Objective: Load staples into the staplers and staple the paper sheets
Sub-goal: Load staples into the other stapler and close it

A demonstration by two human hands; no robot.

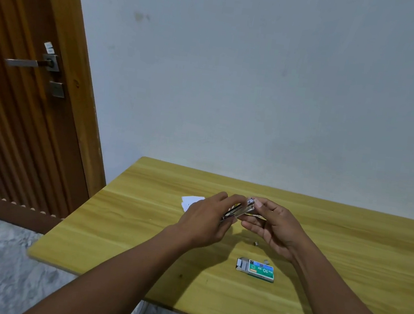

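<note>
Both forearms come in from the bottom edge and meet above the middle of the wooden table (139,239). Closest thing lying on it is the green staple box (260,270), tray slid partway out on its left end, with a few loose staple bits (256,243) scattered between box and hands.

Stapler (239,210) is held up off the table, between the two hands, looks opened or at least its metal channel is showing. Left hand (209,221) wraps the rear end from the side, fingers curled around the body, thumb on the near side. Right hand (274,225) has its fingertips pinched at the front tip of the stapler; whether a staple strip sits in that pinch is too small to tell. Paper sheets (191,201) lie on the table just beyond the left hand, partly hidden by it.

Risks, as I judge it: a strip is brittle, so too hard a pinch or a crooked entry into the channel could snap it and add more bits to the table. Stapler is unsupported in the air, so a push from the right hand against a loose left grip could twist it or drop it. Spring pusher may snap on a fingertip. Only one stapler visible; a second one is not in sight.
</note>
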